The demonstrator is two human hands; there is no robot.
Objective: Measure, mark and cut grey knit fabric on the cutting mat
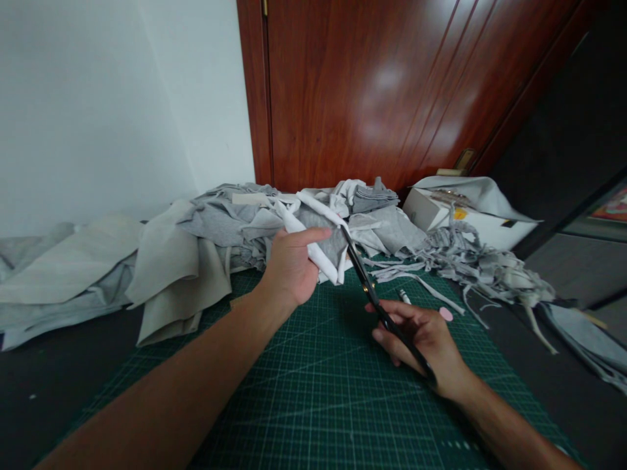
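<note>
Held up above the cutting mat is a piece of grey fabric with white edges (327, 243). My left hand (294, 264) is closed on it, the thumb lying across its top. My right hand (416, 339) grips a pair of black scissors (375, 297) by the handles. The blades point up and away, and their tips touch the white edge of the fabric near my left thumb. Whether the edge lies between the blades I cannot make out.
Grey fabric (220, 215) is heaped behind the green cutting mat (313, 378), with pale folded pieces (166, 261) at left. Cut strips (490, 261) pile up at right before a white box (426, 209). A white marker (404, 297) and a pink disc (445, 314) lie near my right hand.
</note>
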